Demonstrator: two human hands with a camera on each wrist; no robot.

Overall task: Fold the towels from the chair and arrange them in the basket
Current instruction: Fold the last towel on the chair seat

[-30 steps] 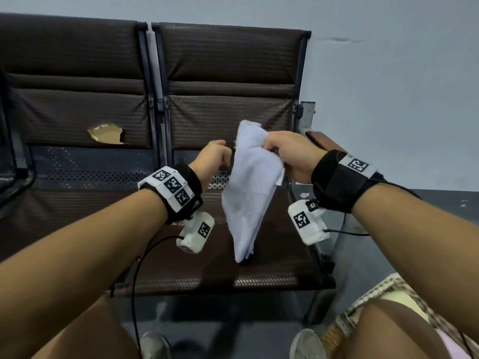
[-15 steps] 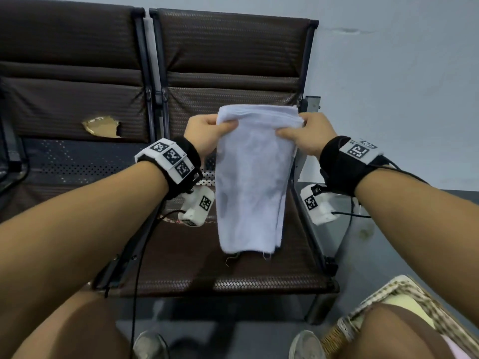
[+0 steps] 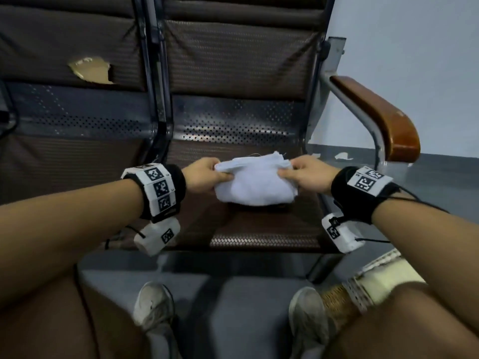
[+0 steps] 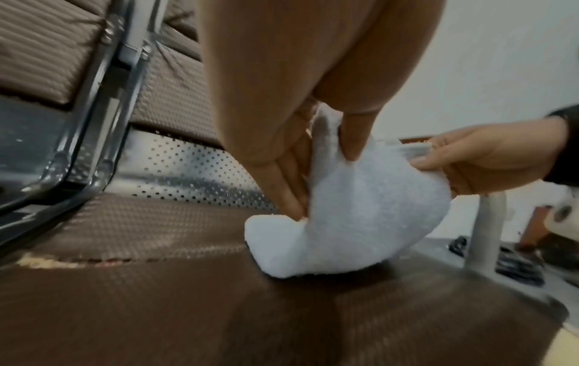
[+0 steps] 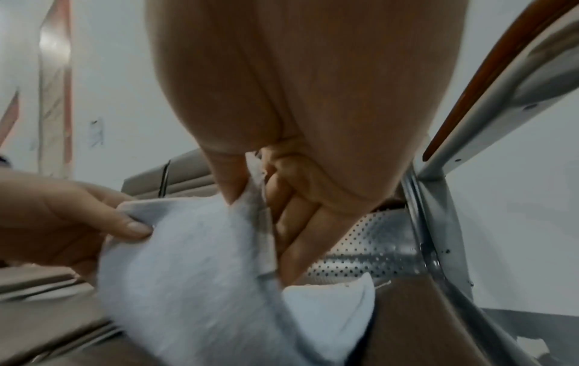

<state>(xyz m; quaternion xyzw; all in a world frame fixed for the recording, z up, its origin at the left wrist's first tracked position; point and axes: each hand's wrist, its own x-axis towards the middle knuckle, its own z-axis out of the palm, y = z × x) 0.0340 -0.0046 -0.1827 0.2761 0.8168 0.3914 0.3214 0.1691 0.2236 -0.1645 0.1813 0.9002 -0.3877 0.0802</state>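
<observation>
A white towel (image 3: 255,181), folded over into a thick bundle, sags onto the brown chair seat (image 3: 261,229). My left hand (image 3: 207,174) pinches its left edge between thumb and fingers, and my right hand (image 3: 302,173) pinches the right edge. In the left wrist view the towel (image 4: 351,213) hangs from my left hand (image 4: 319,158), its lower fold touching the seat. In the right wrist view my right hand (image 5: 260,198) pinches the towel (image 5: 194,260). The woven basket (image 3: 363,291) shows at lower right by my knee; its inside is hidden.
A brown wooden armrest (image 3: 381,117) on a metal frame stands right of the seat. A second seat with a torn backrest (image 3: 90,69) lies to the left. My shoes (image 3: 153,304) stand on the grey floor below the seat's front edge.
The towel hung full length at chest height, held by its top corners. Both hands have come down to the seat, and the towel now lies doubled over in a short bundle.
</observation>
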